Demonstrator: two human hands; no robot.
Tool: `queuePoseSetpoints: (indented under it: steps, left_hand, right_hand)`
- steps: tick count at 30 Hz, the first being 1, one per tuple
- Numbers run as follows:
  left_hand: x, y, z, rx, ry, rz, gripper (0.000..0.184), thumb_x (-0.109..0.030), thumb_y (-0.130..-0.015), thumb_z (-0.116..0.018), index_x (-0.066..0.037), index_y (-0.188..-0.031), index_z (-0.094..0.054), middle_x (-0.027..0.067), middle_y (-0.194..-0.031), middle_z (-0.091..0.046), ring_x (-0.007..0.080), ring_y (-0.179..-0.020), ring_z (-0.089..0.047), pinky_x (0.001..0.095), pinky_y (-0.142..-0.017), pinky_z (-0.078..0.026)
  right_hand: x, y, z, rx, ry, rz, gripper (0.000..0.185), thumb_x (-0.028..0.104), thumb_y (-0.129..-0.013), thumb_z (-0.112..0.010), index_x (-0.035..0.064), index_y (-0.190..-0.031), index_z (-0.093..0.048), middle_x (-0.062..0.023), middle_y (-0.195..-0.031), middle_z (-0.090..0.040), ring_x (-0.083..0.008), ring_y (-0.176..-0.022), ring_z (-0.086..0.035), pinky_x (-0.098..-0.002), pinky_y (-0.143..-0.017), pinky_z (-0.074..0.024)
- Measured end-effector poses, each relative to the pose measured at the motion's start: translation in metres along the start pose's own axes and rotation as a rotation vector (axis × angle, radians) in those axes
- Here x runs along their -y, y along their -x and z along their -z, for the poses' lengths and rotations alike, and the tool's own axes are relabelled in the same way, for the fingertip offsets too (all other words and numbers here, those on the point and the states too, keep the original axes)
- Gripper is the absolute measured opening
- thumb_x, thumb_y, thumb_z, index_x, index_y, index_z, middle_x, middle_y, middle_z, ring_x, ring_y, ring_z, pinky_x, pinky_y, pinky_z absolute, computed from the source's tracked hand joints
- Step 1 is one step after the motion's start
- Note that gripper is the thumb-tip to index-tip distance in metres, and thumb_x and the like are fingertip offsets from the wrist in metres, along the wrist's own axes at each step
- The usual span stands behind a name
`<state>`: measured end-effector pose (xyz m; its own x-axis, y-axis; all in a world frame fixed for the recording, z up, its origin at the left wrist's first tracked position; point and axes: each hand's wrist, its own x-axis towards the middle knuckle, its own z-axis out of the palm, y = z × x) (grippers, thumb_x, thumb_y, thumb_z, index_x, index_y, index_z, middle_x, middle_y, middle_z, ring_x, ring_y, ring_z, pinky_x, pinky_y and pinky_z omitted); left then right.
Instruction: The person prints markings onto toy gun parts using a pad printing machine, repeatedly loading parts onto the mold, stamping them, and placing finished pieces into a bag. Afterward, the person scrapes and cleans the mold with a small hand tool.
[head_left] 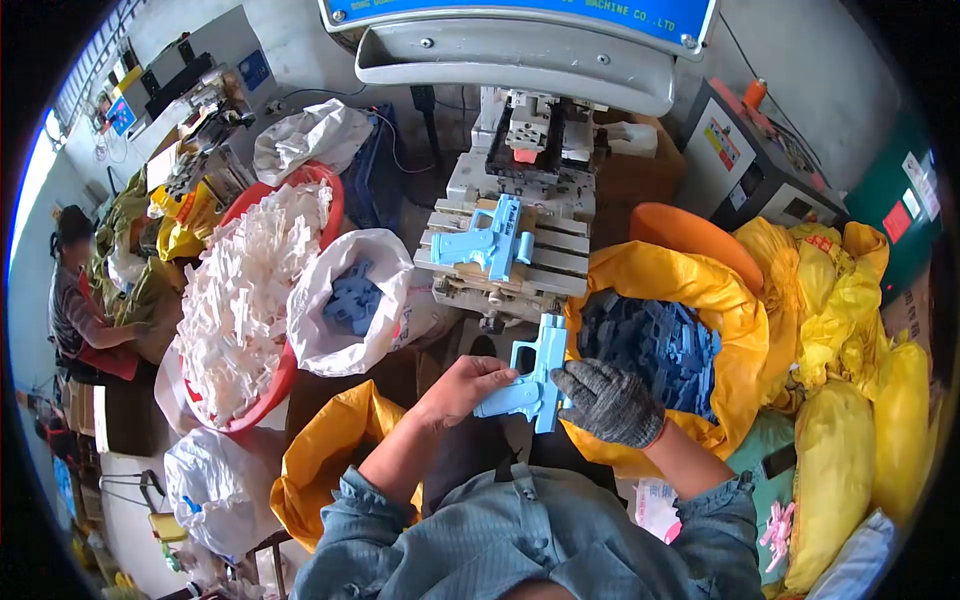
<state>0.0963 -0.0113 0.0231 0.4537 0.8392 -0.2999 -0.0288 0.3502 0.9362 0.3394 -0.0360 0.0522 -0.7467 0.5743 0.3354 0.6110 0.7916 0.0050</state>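
A light-blue plastic toy pistol (543,362) is held in front of my body, below the machine's bed. My left hand (463,390), bare, grips it near the handle, with the thumb on top. From the right, my right hand (612,403), in a dark grey knitted glove, closes its fingertips on the pistol's side. Other light-blue toy pistol parts (492,240) lie on a wooden block on the slotted machine bed (560,262), just beyond my hands. To the right, a yellow sack (725,300) holds many dark-blue plastic pieces (650,350).
A red tub (337,190) heaped with white plastic parts (250,300) stands left, beside a white sack (305,335) of blue pieces. A yellow sack (310,465) sits near my left forearm. Yellow bags (840,450) crowd the right. Another person (85,300) sits far left.
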Motion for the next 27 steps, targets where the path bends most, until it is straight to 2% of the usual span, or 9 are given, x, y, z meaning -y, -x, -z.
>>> queuePoseSetpoints:
  steps: [3,4,5,7,9,12,15,20,27]
  left_hand:
    - [-0.001,-0.011,0.011,-0.146,-0.339,-0.408,0.023,-0.022,-0.087,-0.06,0.001,-0.088,-0.063,0.0014,-0.07,-0.059,0.0084,-0.066,-0.053,0.0258,-0.06,-0.044]
    - [-0.016,-0.014,0.017,-0.436,-0.703,-0.529,0.017,-0.017,-0.083,-0.061,0.0,-0.08,-0.063,0.01,-0.066,-0.059,0.0258,-0.062,-0.055,0.0344,-0.06,-0.045]
    - [-0.025,-0.025,0.026,-0.686,-0.851,-0.813,0.01,-0.012,-0.079,-0.062,-0.003,-0.082,-0.061,0.0114,-0.077,-0.06,0.0326,-0.072,-0.055,0.0394,-0.067,-0.044]
    - [-0.056,-0.043,0.04,-0.913,-1.108,-0.914,0.028,-0.015,-0.079,-0.062,-0.005,-0.104,-0.056,0.0151,-0.11,-0.054,0.0343,-0.102,-0.049,0.0416,-0.086,-0.039]
    - [-0.062,-0.078,0.05,-0.879,-1.104,-0.913,0.025,-0.019,-0.084,-0.055,-0.005,-0.105,-0.058,0.0152,-0.109,-0.056,0.034,-0.102,-0.05,0.0414,-0.088,-0.04]
    - [-0.076,-0.11,0.069,-0.824,-1.181,-0.867,0.017,-0.02,-0.085,-0.055,-0.004,-0.083,-0.061,0.013,-0.081,-0.059,0.0328,-0.078,-0.055,0.041,-0.068,-0.045]
    - [-0.099,-0.101,0.072,-0.946,-1.163,-1.032,0.024,-0.019,-0.083,-0.058,-0.003,-0.065,-0.054,0.0128,-0.067,-0.056,0.0326,-0.067,-0.054,0.0408,-0.061,-0.044]
    - [-0.075,-0.027,0.126,-1.307,-0.732,-0.692,0.027,-0.024,-0.089,-0.051,0.0,-0.089,-0.065,0.0123,-0.075,-0.063,0.0194,-0.068,-0.058,0.031,-0.066,-0.045]
    - [0.05,0.082,0.159,-1.343,-0.502,-0.485,0.027,-0.019,-0.09,-0.053,0.003,-0.078,-0.063,0.0032,-0.062,-0.056,0.0082,-0.06,-0.048,0.0245,-0.056,-0.039]
  right_hand:
    - [-0.008,0.0,0.008,-0.023,-0.027,-0.031,0.051,0.026,-0.074,-0.066,0.0056,-0.118,-0.052,-0.0144,-0.103,-0.056,-0.0282,-0.094,-0.056,-0.0381,-0.084,-0.0451]
    - [-0.013,0.002,0.015,-0.078,-0.166,-0.124,0.05,0.024,-0.073,-0.067,0.0053,-0.118,-0.052,-0.0155,-0.104,-0.056,-0.0296,-0.095,-0.056,-0.0391,-0.085,-0.0452]
    - [-0.017,0.003,0.019,-0.131,-0.306,-0.216,0.05,0.022,-0.073,-0.067,0.0051,-0.118,-0.052,-0.0165,-0.105,-0.056,-0.0311,-0.097,-0.056,-0.04,-0.086,-0.0454]
    - [-0.027,0.003,0.014,-0.226,-0.323,-0.242,0.038,0.015,-0.076,-0.064,0.004,-0.111,-0.057,-0.0151,-0.105,-0.058,-0.0307,-0.093,-0.057,-0.0368,-0.084,-0.0471]
    - [-0.037,0.0,0.003,-0.527,-0.876,-0.65,0.033,0.017,-0.078,-0.064,0.0034,-0.107,-0.058,-0.0135,-0.102,-0.06,-0.0259,-0.091,-0.06,-0.0331,-0.081,-0.0483]
    - [-0.063,-0.026,0.012,-0.398,-0.923,-0.886,0.037,0.016,-0.079,-0.064,-0.0014,-0.11,-0.056,-0.0079,-0.104,-0.06,-0.0174,-0.097,-0.058,-0.0283,-0.084,-0.0462]
    - [-0.079,-0.042,-0.007,-0.613,-1.088,-0.694,0.043,0.018,-0.078,-0.065,-0.0031,-0.114,-0.054,-0.0097,-0.107,-0.059,-0.0168,-0.099,-0.056,-0.028,-0.086,-0.0449]
    - [-0.08,-0.105,-0.004,-0.296,-0.599,-0.406,0.048,0.019,-0.074,-0.066,0.0049,-0.118,-0.053,-0.0136,-0.114,-0.058,-0.0262,-0.106,-0.056,-0.0328,-0.09,-0.0442]
    - [-0.093,-0.14,-0.028,-0.138,-0.278,-0.25,0.044,0.026,-0.075,-0.063,0.0125,-0.116,-0.054,-0.0147,-0.106,-0.055,-0.0327,-0.096,-0.055,-0.04,-0.084,-0.0455]
